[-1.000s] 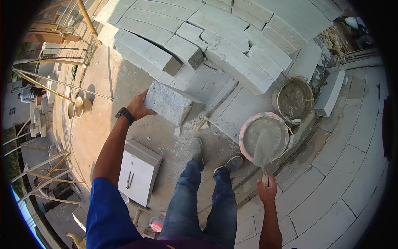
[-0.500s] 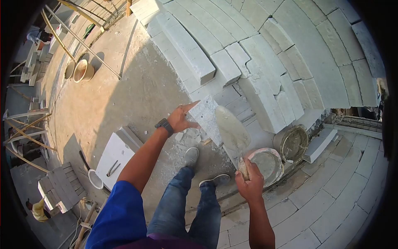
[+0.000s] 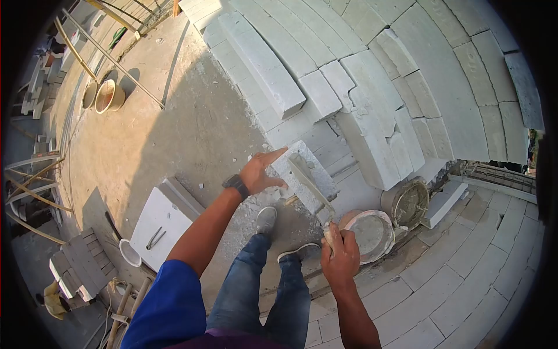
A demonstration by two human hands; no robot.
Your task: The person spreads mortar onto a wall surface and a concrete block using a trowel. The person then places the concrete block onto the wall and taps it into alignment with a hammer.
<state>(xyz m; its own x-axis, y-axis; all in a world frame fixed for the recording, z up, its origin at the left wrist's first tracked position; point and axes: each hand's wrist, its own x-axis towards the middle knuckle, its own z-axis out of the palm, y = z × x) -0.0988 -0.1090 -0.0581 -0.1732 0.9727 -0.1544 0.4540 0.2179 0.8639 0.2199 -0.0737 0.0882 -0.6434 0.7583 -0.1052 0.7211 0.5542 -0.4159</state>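
My left hand [image 3: 260,173], with a dark watch on the wrist, grips the left side of a small pale building block [image 3: 317,174]. Its index finger lies along the far edge and its thumb along the near one; the other fingers are mostly hidden. My right hand [image 3: 340,259] is wrapped round the handle of a trowel [image 3: 310,185]. The trowel's blade is tilted nearly edge-on over the block's top face, where some grey mortar shows. Close to my right hand stands a round bucket [image 3: 367,234] with grey, wet-looking contents.
A second mortar-smeared bucket [image 3: 410,203] stands farther right. Stacked pale blocks [image 3: 261,64] fill the far side. To the left lies a white block [image 3: 160,218] with a pincer-like tool [image 3: 154,237] on it. Rubble [image 3: 256,203] lies by my shoes. Farther off are buckets [image 3: 108,97], poles and a person [image 3: 55,301].
The trowel has moved left over the block, and its blade has turned from broad side up to nearly edge-on. My left hand keeps its grip on the block. The view has shifted slightly.
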